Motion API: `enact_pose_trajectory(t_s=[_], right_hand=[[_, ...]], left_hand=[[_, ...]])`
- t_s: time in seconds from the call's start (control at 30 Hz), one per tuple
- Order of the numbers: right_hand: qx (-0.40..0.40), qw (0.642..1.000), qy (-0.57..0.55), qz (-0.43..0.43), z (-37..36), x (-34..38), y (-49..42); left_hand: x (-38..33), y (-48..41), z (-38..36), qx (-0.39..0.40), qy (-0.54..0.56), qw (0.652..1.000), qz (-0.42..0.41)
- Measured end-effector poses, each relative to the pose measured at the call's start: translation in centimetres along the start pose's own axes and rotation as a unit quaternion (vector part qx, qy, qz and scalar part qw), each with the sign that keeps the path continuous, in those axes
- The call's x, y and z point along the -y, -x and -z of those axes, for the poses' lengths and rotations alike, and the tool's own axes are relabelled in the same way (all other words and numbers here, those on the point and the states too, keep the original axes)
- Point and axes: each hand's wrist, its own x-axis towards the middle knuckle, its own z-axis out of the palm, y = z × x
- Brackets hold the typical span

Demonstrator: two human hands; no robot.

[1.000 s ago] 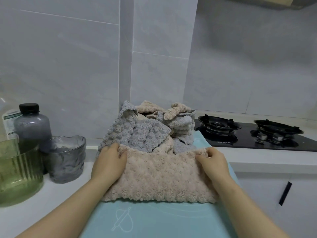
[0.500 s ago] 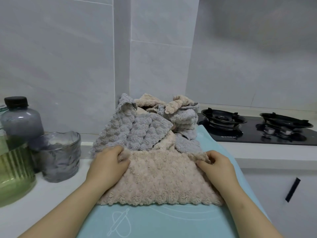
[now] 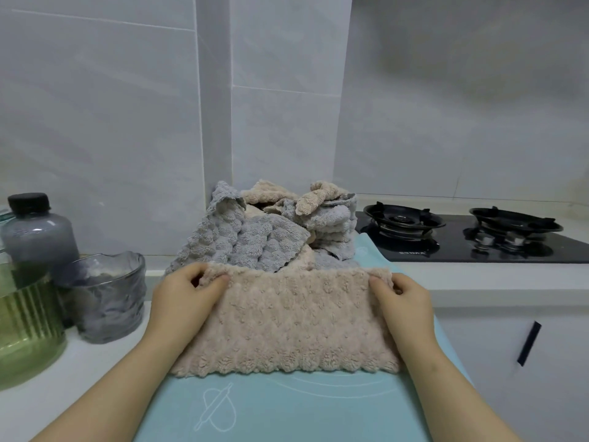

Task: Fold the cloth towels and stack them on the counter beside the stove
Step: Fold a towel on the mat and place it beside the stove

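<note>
Fingers [image 3: 220,278] of the left hand [image 3: 183,301] and the right hand [image 3: 403,303] are curled onto the two far corners of a beige towel [image 3: 296,323]. Each thumb lies on top, so both hands pinch the cloth. Gripping both corners at once likely holds that edge straight and level, which a square fold toward the body would need.

Under the fingers and all around them runs the white bench [image 3: 41,400]. It carries a pale blue mat [image 3: 287,406] that gives the cloth a flat place to lie.

Beyond the right fingers and off to their right sits the black stove [image 3: 471,240], well apart from the cloth. The bench between it and the mat looks like the place meant for the stack.

Just behind the fingers, touching the gripped edge, rises a loose pile of towels [image 3: 264,231], grey and beige, crumpled against the wall. It seems to wait there within easy reach. I see no folded stack yet, so the task looks to be in its early part.

The beige towel lies between the two hands, with its near edge flat on the mat and its far edge lifted slightly in the pinch.

Left of the left fingers stand a green jar [image 3: 25,330], a grey glass [image 3: 108,298] and a dark-capped bottle [image 3: 35,237], all near one another and clear of the mat.
</note>
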Motion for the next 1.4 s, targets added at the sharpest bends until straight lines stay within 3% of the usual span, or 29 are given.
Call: enact_pose_trajectory(t_s=[0.2, 0.37, 0.43, 0.57, 0.73, 0.83, 0.97, 1.03, 1.13, 1.2, 1.27, 1.4], right_hand=[[-0.048, 0.998, 0.037, 0.001, 1.0, 1.8, -3.1], [-0.03, 0.991, 0.117, -0.052, 0.1, 0.1, -4.2], [-0.02, 0.989, 0.134, -0.057, -0.6, -1.2, -3.8], [0.045, 0.991, 0.117, -0.043, -0.6, -1.3, -4.0], [0.107, 0.97, 0.207, -0.074, 0.4, -0.9, -3.2], [0.11, 0.964, 0.227, -0.084, 0.7, -0.7, -2.8], [0.019, 0.993, 0.106, -0.041, 1.0, 0.1, -2.6], [0.018, 0.991, 0.129, -0.032, 1.1, 0.0, -2.5], [0.079, 0.967, 0.235, -0.054, 1.0, -0.3, -1.9], [0.099, 0.956, 0.267, -0.075, 1.0, -0.1, -1.7], [0.107, 0.954, 0.266, -0.085, 1.1, 0.5, -1.7], [0.114, 0.959, 0.247, -0.083, 1.0, 0.6, -1.5]], left_hand=[[-2.4, -2.5, -1.8, -0.018, 0.091, 0.994, 0.065], [-1.9, -2.8, -4.7, 0.004, -0.031, 0.998, 0.052], [-0.9, -2.7, -4.8, 0.055, -0.061, 0.996, 0.048], [-0.6, -3.2, -2.9, 0.183, 0.018, 0.982, 0.032], [-0.1, -3.7, -1.9, 0.313, 0.081, 0.945, 0.056], [-0.2, -3.5, -2.2, 0.272, 0.078, 0.955, 0.089], [-1.3, -3.2, -2.1, 0.156, 0.103, 0.979, 0.076], [-1.2, -2.8, -2.3, 0.156, 0.056, 0.984, 0.06], [-0.7, -2.3, -2.5, 0.188, -0.136, 0.973, 0.009], [-1.1, -1.6, -2.6, 0.157, -0.234, 0.959, -0.019], [-1.8, -0.8, -3.0, 0.115, -0.299, 0.941, -0.11], [-3.2, 1.1, -5.3, 0.244, -0.333, 0.88, -0.236]])
